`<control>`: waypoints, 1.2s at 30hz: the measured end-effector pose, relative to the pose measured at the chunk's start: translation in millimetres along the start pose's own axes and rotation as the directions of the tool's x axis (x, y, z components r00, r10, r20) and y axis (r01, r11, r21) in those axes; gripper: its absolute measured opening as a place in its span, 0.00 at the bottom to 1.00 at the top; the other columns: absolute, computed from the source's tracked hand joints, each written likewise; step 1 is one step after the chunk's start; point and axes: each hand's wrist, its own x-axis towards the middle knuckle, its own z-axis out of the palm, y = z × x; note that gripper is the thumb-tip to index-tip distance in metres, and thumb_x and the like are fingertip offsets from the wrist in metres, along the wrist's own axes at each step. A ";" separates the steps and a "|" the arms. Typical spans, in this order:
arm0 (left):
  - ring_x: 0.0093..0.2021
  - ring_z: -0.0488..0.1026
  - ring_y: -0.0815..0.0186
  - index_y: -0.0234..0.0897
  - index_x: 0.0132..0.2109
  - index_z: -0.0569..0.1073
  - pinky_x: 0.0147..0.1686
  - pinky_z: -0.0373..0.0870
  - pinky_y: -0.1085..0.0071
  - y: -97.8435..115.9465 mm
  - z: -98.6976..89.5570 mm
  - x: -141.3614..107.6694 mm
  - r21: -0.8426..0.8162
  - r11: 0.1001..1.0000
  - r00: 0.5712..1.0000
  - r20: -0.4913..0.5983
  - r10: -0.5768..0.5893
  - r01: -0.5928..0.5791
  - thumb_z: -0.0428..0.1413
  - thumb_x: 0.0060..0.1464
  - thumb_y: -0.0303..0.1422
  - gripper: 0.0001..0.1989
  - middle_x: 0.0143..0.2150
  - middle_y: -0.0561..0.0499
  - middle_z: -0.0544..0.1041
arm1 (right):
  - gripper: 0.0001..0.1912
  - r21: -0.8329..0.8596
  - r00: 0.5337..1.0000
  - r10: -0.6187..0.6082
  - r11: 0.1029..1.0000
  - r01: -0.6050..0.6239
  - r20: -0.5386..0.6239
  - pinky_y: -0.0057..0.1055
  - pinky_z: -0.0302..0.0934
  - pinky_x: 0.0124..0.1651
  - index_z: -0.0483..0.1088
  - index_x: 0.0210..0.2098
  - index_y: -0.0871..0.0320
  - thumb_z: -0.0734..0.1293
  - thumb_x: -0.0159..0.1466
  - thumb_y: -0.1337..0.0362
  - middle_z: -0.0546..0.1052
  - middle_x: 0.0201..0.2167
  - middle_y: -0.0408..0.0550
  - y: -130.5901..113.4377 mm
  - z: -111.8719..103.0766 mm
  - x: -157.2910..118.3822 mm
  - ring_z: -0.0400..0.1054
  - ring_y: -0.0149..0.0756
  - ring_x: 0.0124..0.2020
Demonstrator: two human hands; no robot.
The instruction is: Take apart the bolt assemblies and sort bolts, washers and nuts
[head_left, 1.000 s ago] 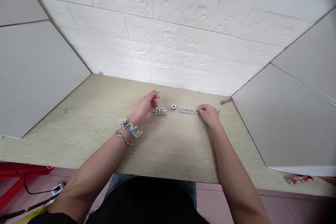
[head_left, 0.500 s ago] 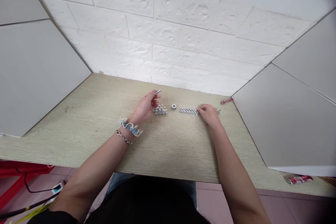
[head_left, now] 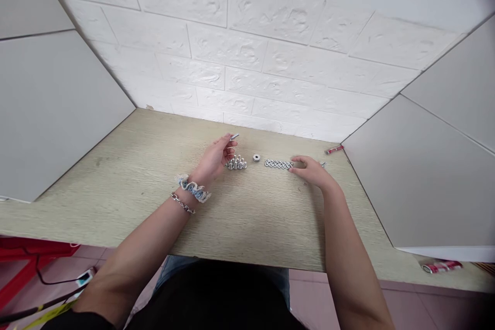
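Observation:
My left hand [head_left: 213,159] is closed with a silver bolt [head_left: 234,137] pinched between thumb and fingers, its shank pointing up to the right. Just below those fingers a cluster of silver bolts [head_left: 237,163] stands on the wooden tabletop [head_left: 247,216]. A round metal piece with a dark centre [head_left: 256,158] lies by itself to their right. Farther right, silver nuts [head_left: 276,164] form two neat rows. My right hand [head_left: 309,171] is at the right end of these rows, thumb and forefinger apart, with nothing visible between them. Behind it a small metal piece [head_left: 324,164] shows partly.
A white brick-patterned wall [head_left: 243,87] closes off the back. Grey panels stand at the left [head_left: 69,113] and right [head_left: 425,175]. One red cylinder [head_left: 334,150] lies near the back right corner, another [head_left: 442,266] by the front right edge.
The fingers of my right hand have spread apart at the end of the nut rows, and its wrist has shifted slightly right. My left hand stays nearly still with the bolt.

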 end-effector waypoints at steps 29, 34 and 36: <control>0.21 0.64 0.78 0.32 0.36 0.72 0.22 0.62 0.80 3.2 3.2 -2.3 -0.034 0.999 1.000 -0.013 0.001 -0.002 0.55 0.52 0.32 0.07 0.26 0.54 0.71 | 0.14 -0.104 0.999 -0.039 0.994 0.038 -0.009 0.33 0.52 0.56 0.69 0.40 0.58 0.65 0.54 0.62 0.70 0.48 0.49 -0.2 3.7 2.0 0.61 0.37 0.52; 0.22 0.65 0.78 0.34 0.39 0.73 0.24 0.63 0.81 11.4 0.3 1.7 -0.123 0.991 0.997 -0.065 0.036 -0.044 0.54 0.53 0.30 0.07 0.26 0.54 0.72 | 0.22 -0.061 1.000 0.010 0.998 -0.010 0.003 0.33 0.53 0.55 0.67 0.46 0.59 0.63 0.56 0.54 0.68 0.51 0.50 -1.9 2.5 0.2 0.61 0.37 0.52; 0.24 0.68 0.78 0.33 0.37 0.73 0.27 0.65 0.81 13.8 -1.7 3.8 -0.147 0.988 0.996 -0.091 0.024 -0.038 0.54 0.53 0.29 0.05 0.29 0.53 0.74 | 0.25 -0.044 0.999 0.039 0.998 -0.039 0.009 0.34 0.53 0.55 0.66 0.49 0.60 0.61 0.57 0.51 0.67 0.52 0.52 -3.1 1.7 -0.6 0.61 0.38 0.52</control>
